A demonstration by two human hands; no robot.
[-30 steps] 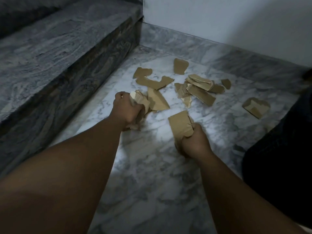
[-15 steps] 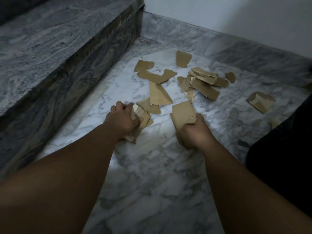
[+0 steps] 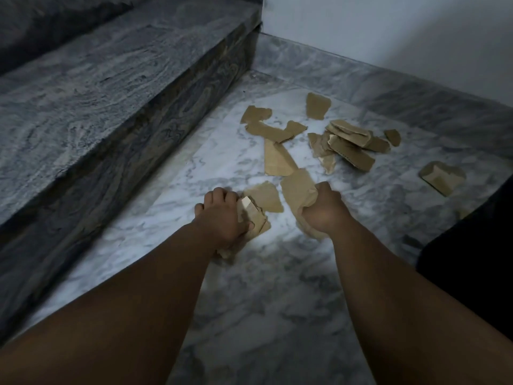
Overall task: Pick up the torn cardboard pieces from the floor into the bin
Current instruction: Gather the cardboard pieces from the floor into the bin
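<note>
Torn brown cardboard pieces lie scattered over the marble floor (image 3: 277, 315). My left hand (image 3: 222, 218) is shut on a bundle of cardboard pieces (image 3: 254, 215), low over the floor. My right hand (image 3: 324, 212) grips a larger cardboard sheet (image 3: 298, 187) that sticks up from the fist. A flat piece (image 3: 265, 195) lies between both hands. Beyond them are a long piece (image 3: 277, 159), a heap of pieces (image 3: 347, 143) and a lone folded piece (image 3: 441, 176) at the right. The dark bin (image 3: 477, 259) shows only at the right edge.
A grey marble stair step (image 3: 111, 101) rises along the left. A pale wall (image 3: 388, 31) with a marble skirting (image 3: 361, 79) closes the far side. Bare floor lies under my forearms.
Both hands have drawn back toward me with their cardboard. A flat piece that was by my left hand now lies on the floor between the hands.
</note>
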